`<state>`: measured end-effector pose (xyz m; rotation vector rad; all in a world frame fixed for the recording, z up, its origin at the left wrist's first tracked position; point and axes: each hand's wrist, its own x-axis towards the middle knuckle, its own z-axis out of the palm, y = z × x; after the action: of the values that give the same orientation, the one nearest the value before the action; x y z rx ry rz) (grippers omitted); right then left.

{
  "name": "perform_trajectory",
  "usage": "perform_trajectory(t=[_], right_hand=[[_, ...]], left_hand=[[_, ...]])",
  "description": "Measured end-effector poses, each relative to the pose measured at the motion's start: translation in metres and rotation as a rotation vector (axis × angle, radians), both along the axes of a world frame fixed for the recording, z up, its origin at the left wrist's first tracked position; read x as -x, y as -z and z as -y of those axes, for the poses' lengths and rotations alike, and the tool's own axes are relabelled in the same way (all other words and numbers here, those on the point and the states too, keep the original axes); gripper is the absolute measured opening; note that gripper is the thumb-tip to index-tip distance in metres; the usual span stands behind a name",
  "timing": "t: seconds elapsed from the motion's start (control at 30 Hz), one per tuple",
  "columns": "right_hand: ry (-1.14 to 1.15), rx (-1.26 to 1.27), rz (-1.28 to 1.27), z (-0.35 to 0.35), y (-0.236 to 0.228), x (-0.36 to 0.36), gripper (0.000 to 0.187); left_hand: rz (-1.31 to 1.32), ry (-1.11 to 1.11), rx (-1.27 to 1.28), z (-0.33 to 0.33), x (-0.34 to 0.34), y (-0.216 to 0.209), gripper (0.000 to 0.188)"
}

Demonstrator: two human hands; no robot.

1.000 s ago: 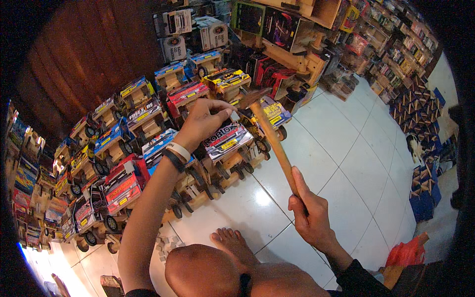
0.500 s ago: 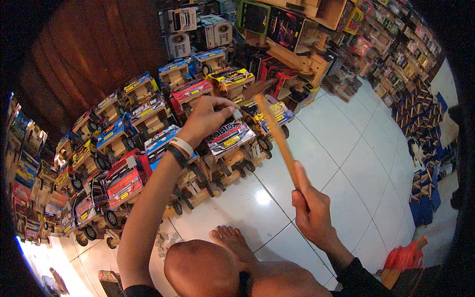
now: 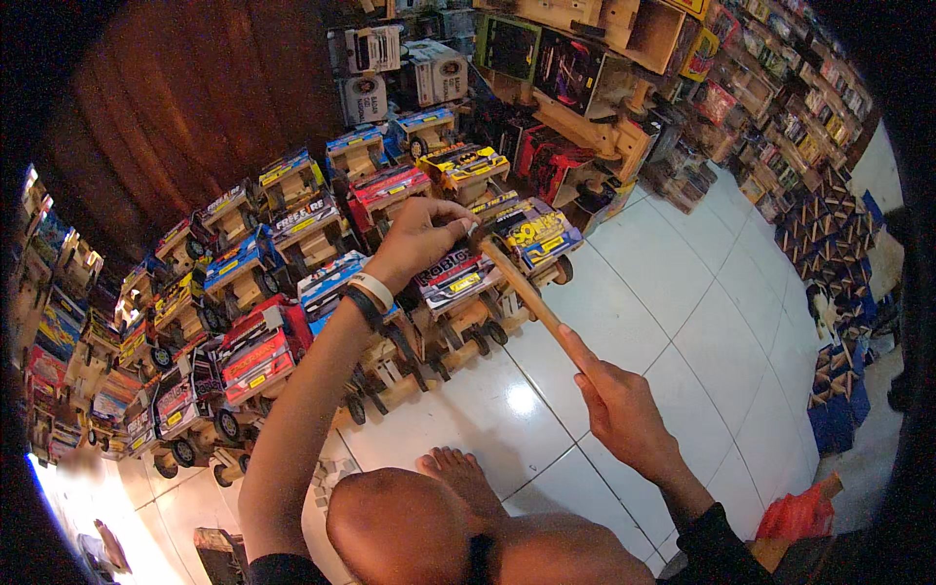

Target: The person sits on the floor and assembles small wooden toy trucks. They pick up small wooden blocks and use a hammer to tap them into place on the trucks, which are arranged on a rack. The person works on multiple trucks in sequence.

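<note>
My right hand [image 3: 626, 414] is wrapped round the wooden handle of a hammer [image 3: 531, 295]. The hammer's head, partly hidden, is down at the top of a red and white toy truck [image 3: 463, 281], right beside the fingertips of my left hand [image 3: 426, 237]. Those left fingers are pinched together over the truck's top edge; whatever sits between them is too small to make out. Just right of the truck stands a yellow and purple toy truck [image 3: 538, 234]. A red toy truck [image 3: 390, 190] is behind my left hand.
Rows of wooden toy trucks with black wheels fill the left, among them a red one [image 3: 261, 361]. Boxes [image 3: 434, 73] are stacked behind them. White floor tiles [image 3: 673, 292] lie to the right, blue stacked pieces [image 3: 834, 380] beyond. A red plastic bag [image 3: 795, 517] is at lower right.
The hammer has swung down and left, its head now low at the truck beside my left fingers. My left hand stays pinched over the same truck. The whole view has shifted slightly.
</note>
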<state>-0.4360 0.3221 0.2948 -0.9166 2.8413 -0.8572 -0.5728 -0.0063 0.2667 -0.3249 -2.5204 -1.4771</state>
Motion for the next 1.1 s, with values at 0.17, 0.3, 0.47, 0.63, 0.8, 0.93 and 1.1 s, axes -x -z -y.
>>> perform_trajectory(t=[0.17,0.3,0.47,0.63,0.8,0.93,1.1], right_hand=[[0.037,0.084,-0.032,-0.006,-0.006,0.0,0.068],[-0.038,0.077,-0.099,-0.005,0.005,0.007,0.069],[-0.042,0.106,0.01,-0.007,0.009,0.006,0.066],[0.027,0.249,0.036,-0.004,0.007,0.004,0.064],[0.136,0.528,0.124,0.006,0.009,0.003,0.059],[0.15,0.696,0.211,0.033,0.01,-0.008,0.068],[0.006,0.757,0.536,0.057,0.004,-0.027,0.073]], left_hand=[[0.031,0.036,-0.063,0.001,0.0,0.001,0.022],[0.045,0.016,-0.036,0.001,0.001,0.001,0.022],[-0.032,-0.044,0.103,-0.006,-0.01,-0.013,0.024],[-0.333,-0.155,0.223,-0.016,-0.072,-0.042,0.027],[0.039,0.296,0.404,0.016,-0.192,-0.067,0.022],[0.645,0.504,0.447,0.063,-0.287,-0.037,0.018],[0.66,0.194,0.574,0.126,-0.384,0.088,0.008]])
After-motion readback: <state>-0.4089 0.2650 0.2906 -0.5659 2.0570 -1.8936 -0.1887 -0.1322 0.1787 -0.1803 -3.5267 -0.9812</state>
